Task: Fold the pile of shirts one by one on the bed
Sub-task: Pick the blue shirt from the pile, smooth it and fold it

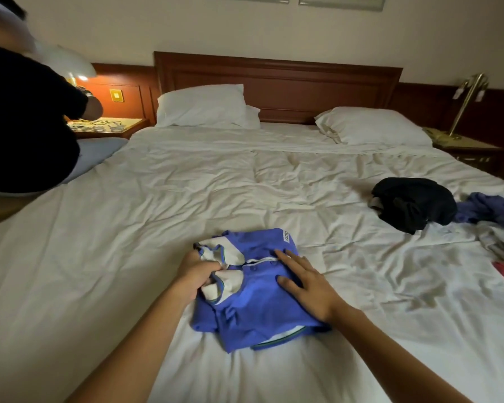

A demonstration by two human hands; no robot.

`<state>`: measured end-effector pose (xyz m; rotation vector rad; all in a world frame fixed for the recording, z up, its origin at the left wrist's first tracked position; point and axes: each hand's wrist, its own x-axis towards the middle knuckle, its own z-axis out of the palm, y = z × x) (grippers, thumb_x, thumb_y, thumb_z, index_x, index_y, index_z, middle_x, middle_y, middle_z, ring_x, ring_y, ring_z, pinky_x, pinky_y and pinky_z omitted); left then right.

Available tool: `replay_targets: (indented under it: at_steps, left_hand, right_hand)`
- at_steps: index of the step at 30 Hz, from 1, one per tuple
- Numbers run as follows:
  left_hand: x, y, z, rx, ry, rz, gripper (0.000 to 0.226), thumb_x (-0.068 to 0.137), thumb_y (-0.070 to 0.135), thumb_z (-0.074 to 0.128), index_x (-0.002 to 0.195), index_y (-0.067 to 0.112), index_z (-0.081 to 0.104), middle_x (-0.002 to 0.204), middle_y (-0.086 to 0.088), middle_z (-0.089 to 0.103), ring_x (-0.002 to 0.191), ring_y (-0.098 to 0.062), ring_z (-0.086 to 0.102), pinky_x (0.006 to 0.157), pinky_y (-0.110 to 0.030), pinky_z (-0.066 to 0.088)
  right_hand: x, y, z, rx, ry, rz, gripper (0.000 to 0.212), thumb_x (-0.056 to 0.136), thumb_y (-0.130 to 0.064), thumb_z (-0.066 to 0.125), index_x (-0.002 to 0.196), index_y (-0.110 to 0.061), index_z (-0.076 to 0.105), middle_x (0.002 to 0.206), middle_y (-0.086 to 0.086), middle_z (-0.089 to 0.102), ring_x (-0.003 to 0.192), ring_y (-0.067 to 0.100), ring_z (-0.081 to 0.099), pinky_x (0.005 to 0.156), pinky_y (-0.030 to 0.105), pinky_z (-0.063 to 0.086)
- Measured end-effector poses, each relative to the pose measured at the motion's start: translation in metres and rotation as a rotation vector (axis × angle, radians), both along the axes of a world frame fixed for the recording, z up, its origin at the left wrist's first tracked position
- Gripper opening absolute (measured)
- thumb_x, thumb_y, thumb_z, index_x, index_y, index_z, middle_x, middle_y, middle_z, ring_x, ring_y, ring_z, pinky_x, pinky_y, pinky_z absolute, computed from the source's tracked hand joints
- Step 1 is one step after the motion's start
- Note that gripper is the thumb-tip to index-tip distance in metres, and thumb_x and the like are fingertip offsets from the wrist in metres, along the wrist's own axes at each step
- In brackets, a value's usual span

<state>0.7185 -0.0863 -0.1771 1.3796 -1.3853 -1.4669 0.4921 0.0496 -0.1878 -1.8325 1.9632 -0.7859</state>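
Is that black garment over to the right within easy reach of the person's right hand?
Probably yes, with a stretch. The right hand lies flat on the blue shirt, holding nothing, and only bare rumpled sheet lies between it and the black garment. Nothing blocks the way.

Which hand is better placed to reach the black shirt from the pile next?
Probably the right hand: it rests flat on the blue shirt, on the same side as the black shirt. The left hand grips the collar, farther away.
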Motion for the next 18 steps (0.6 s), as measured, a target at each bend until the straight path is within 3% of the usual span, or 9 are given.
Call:
replay_targets:
  at_steps: [4,6,8,11,13,15,17,18]
  left_hand:
    - [0.014,-0.004,0.007,-0.085,-0.111,0.037,0.01,0.084,-0.006,0.069,0.086,0.004,0.071,0.071,-0.008,0.068,0.067,-0.019,0.059,0.066,-0.029,0.047]
    - [0.018,-0.005,0.015,-0.086,-0.19,-0.065,0.004,0.087,0.008,0.073,0.088,0.012,0.072,0.078,-0.001,0.072,0.076,-0.018,0.065,0.074,-0.03,0.051]
    - [0.019,-0.004,0.024,-0.04,-0.254,-0.199,0.023,0.084,0.032,0.079,0.101,0.017,0.073,0.097,0.002,0.076,0.094,-0.015,0.069,0.09,-0.032,0.051]
    - [0.011,0.001,0.028,0.054,-0.289,-0.274,0.038,0.078,0.048,0.081,0.1,0.02,0.069,0.098,0.004,0.075,0.095,-0.014,0.07,0.084,-0.03,0.054]
    - [0.005,0.004,0.023,0.079,-0.293,-0.293,0.041,0.075,0.037,0.087,0.105,0.015,0.068,0.099,0.0,0.075,0.096,-0.019,0.071,0.078,-0.028,0.053]
    - [0.004,0.004,0.016,0.108,-0.241,-0.281,0.048,0.073,0.017,0.089,0.115,0.009,0.066,0.107,-0.007,0.074,0.104,-0.024,0.07,0.092,-0.034,0.054]
    - [0.008,-0.001,0.014,0.166,-0.177,-0.281,0.054,0.074,0.004,0.085,0.124,0.005,0.063,0.112,-0.012,0.073,0.103,-0.023,0.07,0.096,-0.038,0.054]
    - [0.009,-0.005,0.018,0.177,-0.143,-0.303,0.052,0.076,0.0,0.083,0.124,0.003,0.064,0.107,-0.011,0.075,0.095,-0.02,0.071,0.088,-0.034,0.057]
  right_hand:
    - [-0.008,-0.009,0.008,-0.134,-0.191,-0.043,0.035,0.097,-0.035,0.06,0.132,-0.035,0.058,0.132,-0.014,0.061,0.124,-0.004,0.053,0.11,0.029,0.039]
    - [-0.016,-0.027,0.015,-0.188,-0.239,-0.15,0.024,0.099,-0.032,0.057,0.123,-0.032,0.063,0.121,-0.01,0.064,0.111,-0.001,0.059,0.103,0.028,0.044]
    - [-0.023,-0.052,0.021,-0.116,-0.235,-0.245,0.034,0.1,-0.038,0.053,0.133,-0.03,0.056,0.124,-0.001,0.055,0.116,0.015,0.058,0.104,0.028,0.041]
    - [-0.024,-0.085,0.02,0.126,-0.382,-0.336,0.054,0.098,-0.039,0.056,0.148,-0.027,0.04,0.136,0.011,0.051,0.126,0.027,0.051,0.11,0.034,0.037]
    - [-0.022,-0.098,0.015,0.173,-0.455,-0.363,0.057,0.094,-0.028,0.063,0.146,-0.02,0.042,0.136,0.011,0.054,0.128,0.029,0.05,0.11,0.035,0.038]
    - [-0.022,-0.104,0.011,0.18,-0.467,-0.364,0.055,0.089,-0.015,0.068,0.14,-0.015,0.048,0.131,0.014,0.058,0.124,0.03,0.054,0.108,0.039,0.041]
    - [-0.028,-0.101,0.013,0.139,-0.556,-0.381,0.052,0.086,-0.003,0.069,0.135,-0.012,0.051,0.121,0.018,0.062,0.11,0.028,0.061,0.095,0.034,0.05]
    - [-0.032,-0.095,0.019,0.11,-0.625,-0.389,0.053,0.085,0.0,0.069,0.133,-0.012,0.051,0.113,0.018,0.064,0.098,0.024,0.063,0.082,0.03,0.054]
